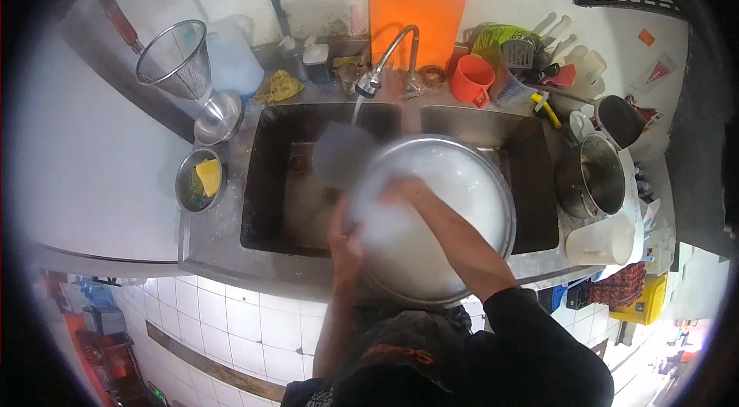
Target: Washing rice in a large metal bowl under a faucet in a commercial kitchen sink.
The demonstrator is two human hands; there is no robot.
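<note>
A large round metal basin (462,222) with a pale, shiny inside lies over the double sink (271,188), mostly across the divider and right bowl. My left hand (346,242) grips the basin's left rim, thumb over the edge. Over the inside of the basin, my right hand (404,190) is blurred by motion; whether it holds something is unclear. A blurred grey shape (343,153), not clear enough to name, shows above the left bowl. Water runs from the flexible-neck faucet (369,84) down towards it.
Left of the sink sit a metal bowl with a yellow sponge (209,176), another metal bowl (218,117) and a wire strainer (176,61). Behind stand an orange cutting board (418,14) and red mug (472,79). A metal pot (592,176) and plastic pitcher (600,239) occupy the right.
</note>
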